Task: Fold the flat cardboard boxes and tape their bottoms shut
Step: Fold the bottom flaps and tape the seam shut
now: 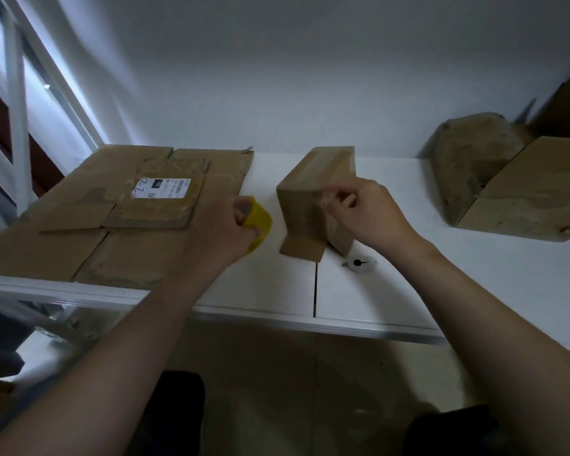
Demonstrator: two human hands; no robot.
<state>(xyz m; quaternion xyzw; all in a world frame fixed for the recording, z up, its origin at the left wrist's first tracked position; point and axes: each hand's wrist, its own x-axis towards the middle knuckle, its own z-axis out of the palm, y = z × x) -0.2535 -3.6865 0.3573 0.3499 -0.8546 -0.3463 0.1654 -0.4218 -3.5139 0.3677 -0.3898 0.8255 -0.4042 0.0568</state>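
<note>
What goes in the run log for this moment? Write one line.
left hand: holds yellow tape roll | right hand: pinches at folded box | flat cardboard: lies on table

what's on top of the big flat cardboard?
A smaller flattened box with a white label. The left hand, gripping tape, covers the right edge of the cardboard; whatever lies beneath is hidden.

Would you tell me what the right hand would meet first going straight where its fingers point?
Probably the folded box, just ahead of the right hand; whether its fingers already touch it is unclear.
</note>
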